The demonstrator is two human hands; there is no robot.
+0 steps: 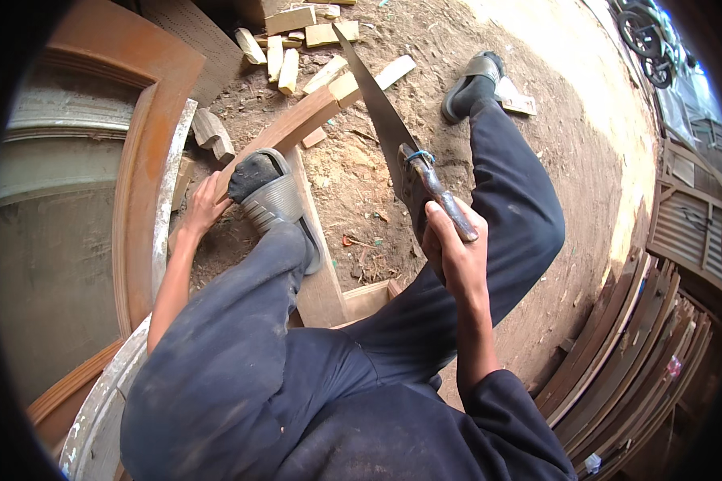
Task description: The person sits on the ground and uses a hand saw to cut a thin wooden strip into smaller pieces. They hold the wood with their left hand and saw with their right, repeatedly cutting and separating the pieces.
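My right hand is closed around the worn handle of a handsaw, which has blue cord tied near the grip. The blade points up and away, passing just right of the pale far end of a wooden board. Whether its teeth touch the wood I cannot tell. My left hand grips that board's near part, its fingers partly hidden. My left foot, in a grey slide sandal, presses on the board, which lies across another plank.
Several wood offcuts lie on the dirt ground at the far side. A brown framed panel stands at the left. My right foot's sandal is at far right, beside a small block. Stacked boards lie right; motorbikes stand beyond.
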